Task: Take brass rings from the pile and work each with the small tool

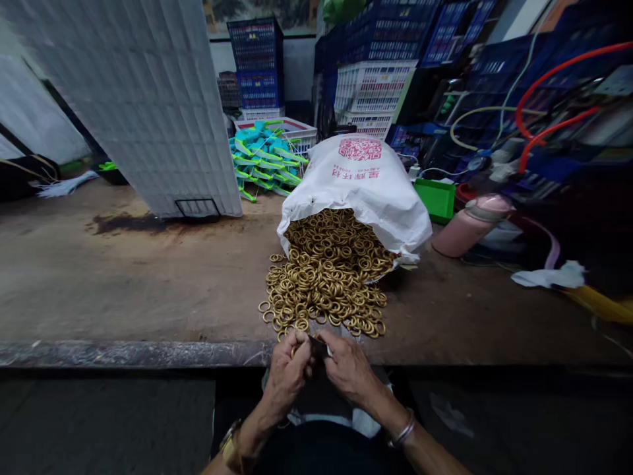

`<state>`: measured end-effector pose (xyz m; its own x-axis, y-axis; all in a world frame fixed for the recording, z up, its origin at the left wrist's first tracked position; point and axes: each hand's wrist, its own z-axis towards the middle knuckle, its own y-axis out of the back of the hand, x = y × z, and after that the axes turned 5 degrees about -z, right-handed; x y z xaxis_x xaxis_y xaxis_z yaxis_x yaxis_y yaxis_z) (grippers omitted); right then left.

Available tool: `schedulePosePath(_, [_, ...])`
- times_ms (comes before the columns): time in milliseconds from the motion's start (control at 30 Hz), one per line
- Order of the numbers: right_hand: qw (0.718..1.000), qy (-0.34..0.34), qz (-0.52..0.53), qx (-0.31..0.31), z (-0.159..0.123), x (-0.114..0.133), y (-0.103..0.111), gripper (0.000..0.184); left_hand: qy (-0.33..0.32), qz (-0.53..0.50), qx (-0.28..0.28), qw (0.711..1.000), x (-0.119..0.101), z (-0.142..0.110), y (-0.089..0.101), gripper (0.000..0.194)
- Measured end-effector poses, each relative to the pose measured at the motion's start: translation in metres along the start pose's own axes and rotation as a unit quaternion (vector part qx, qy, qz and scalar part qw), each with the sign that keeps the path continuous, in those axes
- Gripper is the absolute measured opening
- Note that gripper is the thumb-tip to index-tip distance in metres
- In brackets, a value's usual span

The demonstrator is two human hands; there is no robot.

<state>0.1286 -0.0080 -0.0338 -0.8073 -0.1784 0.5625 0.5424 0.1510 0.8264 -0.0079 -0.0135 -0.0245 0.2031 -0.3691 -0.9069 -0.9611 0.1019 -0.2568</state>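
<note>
A white sack with red print lies on its side on the workbench, and a heap of brass rings spills from its mouth toward me. Both hands meet at the bench's front edge, just below the heap. My left hand is closed, its fingertips pinching a brass ring. My right hand is closed too, its fingers pressed on a small dark piece held against the left hand. I cannot make out what that piece is. A watch sits on my left wrist, a bangle on my right.
A tall white ribbed stack stands at the back left. Turquoise plastic parts lie behind the sack. A green tray, a pink bottle, red hoses and stacked crates crowd the right and back.
</note>
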Motion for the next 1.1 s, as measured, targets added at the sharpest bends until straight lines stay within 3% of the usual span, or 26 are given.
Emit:
schedulePosePath(200, [0.996, -0.001, -0.086, 0.010, 0.000, 0.002, -0.002, 0.040, -0.039, 0.025, -0.001, 0.999, -0.001, 0.000, 0.000, 0.028])
schedulePosePath(433, [0.992, -0.016, -0.106, 0.070, 0.001, 0.011, 0.008, 0.033, -0.105, 0.070, 0.011, 0.992, 0.003, -0.001, 0.004, 0.026])
schedulePosePath(633, [0.984, -0.054, -0.163, 0.048, 0.007, 0.001, 0.002, 0.028, -0.054, 0.025, 0.044, 0.997, -0.001, -0.019, 0.007, 0.025])
schedulePosePath(767, [0.980, -0.097, -0.171, -0.019, 0.019, -0.005, -0.002, 0.026, 0.009, -0.107, 0.102, 0.989, -0.006, -0.026, 0.006, 0.025])
schedulePosePath(900, [0.975, -0.108, -0.183, -0.057, 0.027, 0.000, -0.003, 0.021, 0.043, -0.224, 0.090, 0.969, -0.005, -0.019, 0.008, 0.024])
schedulePosePath(1100, [0.962, -0.121, -0.239, -0.044, 0.029, 0.006, -0.006, 0.018, 0.072, -0.290, 0.086, 0.951, -0.002, -0.013, 0.015, 0.016])
